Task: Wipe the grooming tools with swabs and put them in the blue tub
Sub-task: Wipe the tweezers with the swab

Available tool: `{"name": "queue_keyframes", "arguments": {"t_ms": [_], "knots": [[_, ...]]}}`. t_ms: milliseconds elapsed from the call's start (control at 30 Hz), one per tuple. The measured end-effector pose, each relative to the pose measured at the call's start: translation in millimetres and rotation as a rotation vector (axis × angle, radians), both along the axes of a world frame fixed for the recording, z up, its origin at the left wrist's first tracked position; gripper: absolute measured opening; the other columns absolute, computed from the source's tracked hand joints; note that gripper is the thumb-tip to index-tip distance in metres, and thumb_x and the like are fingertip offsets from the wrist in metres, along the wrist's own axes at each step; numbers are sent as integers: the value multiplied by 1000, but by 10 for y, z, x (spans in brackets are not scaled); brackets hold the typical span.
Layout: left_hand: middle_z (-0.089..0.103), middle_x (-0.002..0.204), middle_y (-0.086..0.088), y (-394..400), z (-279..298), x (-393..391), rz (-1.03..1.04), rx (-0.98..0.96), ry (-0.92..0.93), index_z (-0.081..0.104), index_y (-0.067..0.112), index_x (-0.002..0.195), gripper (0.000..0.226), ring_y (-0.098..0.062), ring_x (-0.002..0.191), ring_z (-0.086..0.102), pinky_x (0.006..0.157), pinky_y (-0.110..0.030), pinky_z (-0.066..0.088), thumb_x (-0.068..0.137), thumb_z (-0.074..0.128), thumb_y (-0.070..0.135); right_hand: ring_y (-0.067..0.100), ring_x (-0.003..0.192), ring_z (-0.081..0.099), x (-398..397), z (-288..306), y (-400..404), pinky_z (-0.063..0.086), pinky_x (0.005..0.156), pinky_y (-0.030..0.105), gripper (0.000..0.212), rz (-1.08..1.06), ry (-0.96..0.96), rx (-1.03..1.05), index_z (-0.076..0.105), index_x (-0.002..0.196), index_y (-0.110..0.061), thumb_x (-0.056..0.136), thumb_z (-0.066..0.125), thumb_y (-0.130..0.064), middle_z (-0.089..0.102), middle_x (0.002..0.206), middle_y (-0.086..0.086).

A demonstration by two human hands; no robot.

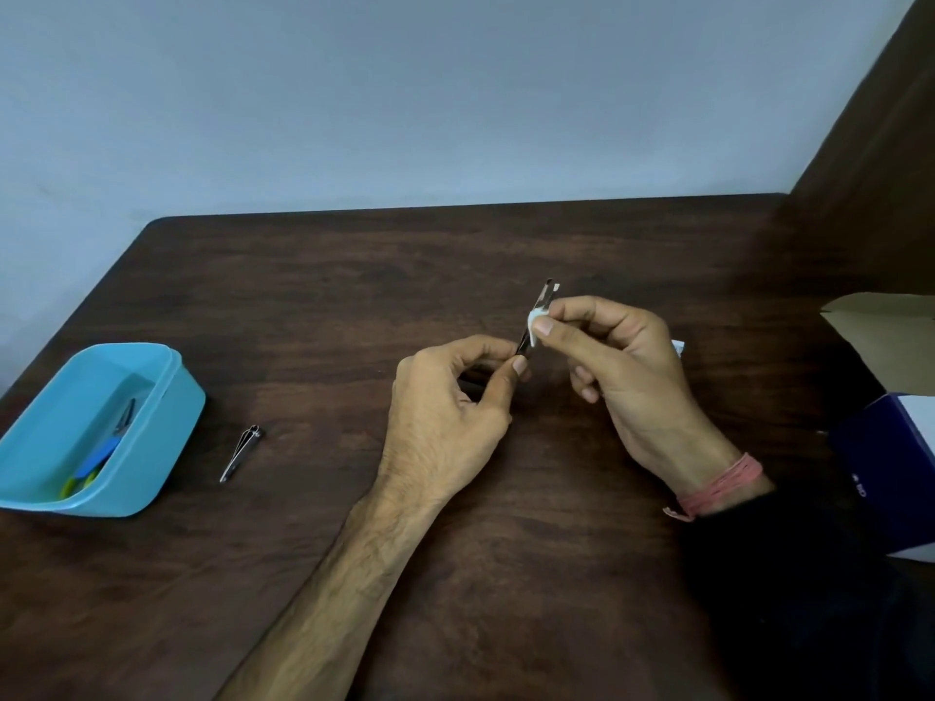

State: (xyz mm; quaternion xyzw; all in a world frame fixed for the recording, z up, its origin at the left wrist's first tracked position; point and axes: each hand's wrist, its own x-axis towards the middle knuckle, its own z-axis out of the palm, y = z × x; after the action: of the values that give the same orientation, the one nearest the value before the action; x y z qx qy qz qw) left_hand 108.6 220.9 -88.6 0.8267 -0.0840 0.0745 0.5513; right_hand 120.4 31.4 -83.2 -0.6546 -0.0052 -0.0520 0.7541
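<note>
With my left hand [445, 397] pinching the slim metal tool [537, 316] low above the table [506, 574], I should keep my right hand [622, 366] squeezing the white swab [535, 322] firmly around it and stroke tipward.

Bare left forearm [354, 564], pink thread band [718, 490] around the right wrist, dark sleeve [789, 574] behind it.
</note>
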Motion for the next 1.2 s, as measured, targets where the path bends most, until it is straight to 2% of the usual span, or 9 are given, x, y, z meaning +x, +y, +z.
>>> {"name": "queue_keyframes", "arguments": {"t_ms": [100,233,333,533,767,867,967,1067,1200], "knots": [[82,91,19,-11,-2,-3,-3,13,8,85,31,98,11,-8,82,80,72,-43,70,103,79,23,6,52,40,12,13,-39,32,44,21,3,-37,-2,87,81,101,-12,99,79,-13,74,92,6],[82,91,18,-4,15,-10,6,-5,27,85,31,97,11,-11,77,80,69,-43,70,103,79,24,3,49,42,-6,-14,4,31,42,22,9,-4,-12,-4,80,104,-5,98,81,-11,75,89,3],[81,88,14,-8,35,-17,9,-42,25,85,28,98,11,-12,72,79,63,-41,70,104,78,23,1,48,44,6,-6,1,31,41,20,8,-23,-9,4,80,102,-6,96,83,-11,76,90,6],[82,93,11,-8,45,-29,8,-76,-5,85,25,108,9,-10,79,81,59,-37,69,105,77,22,0,48,52,-24,-3,50,32,42,18,5,-4,-32,-27,79,98,-6,95,83,-6,78,90,10],[81,91,13,-9,38,-21,-4,-13,-25,85,27,101,9,-11,71,79,58,-37,68,104,78,21,2,49,44,-14,-3,32,25,44,28,6,-37,-2,-6,79,94,-14,94,85,-12,76,84,1],[81,92,14,4,27,-19,-10,-11,-15,84,27,100,9,-9,72,80,59,-39,69,104,78,21,2,47,41,-27,-2,52,24,44,29,9,6,3,9,78,93,-14,91,86,-16,76,85,4],[81,91,14,5,17,-16,-13,-20,-9,84,28,101,8,-10,71,80,61,-41,69,104,78,23,3,45,41,-22,7,34,26,43,26,14,-24,-2,26,79,92,-15,84,88,-23,76,87,6],[81,91,13,-4,11,-10,-19,-4,-19,84,28,101,8,-11,72,79,61,-41,69,104,78,23,3,47,42,0,0,0,30,42,22,6,-55,-5,35,81,96,-14,93,86,-14,75,88,5],[81,92,12,4,6,-7,-15,-64,-3,84,25,103,7,-12,75,79,59,-38,69,105,78,21,-1,52,58,-27,-8,81,39,48,10,10,-55,-71,-60,80,95,-7,91,87,-3,78,83,5]]}}
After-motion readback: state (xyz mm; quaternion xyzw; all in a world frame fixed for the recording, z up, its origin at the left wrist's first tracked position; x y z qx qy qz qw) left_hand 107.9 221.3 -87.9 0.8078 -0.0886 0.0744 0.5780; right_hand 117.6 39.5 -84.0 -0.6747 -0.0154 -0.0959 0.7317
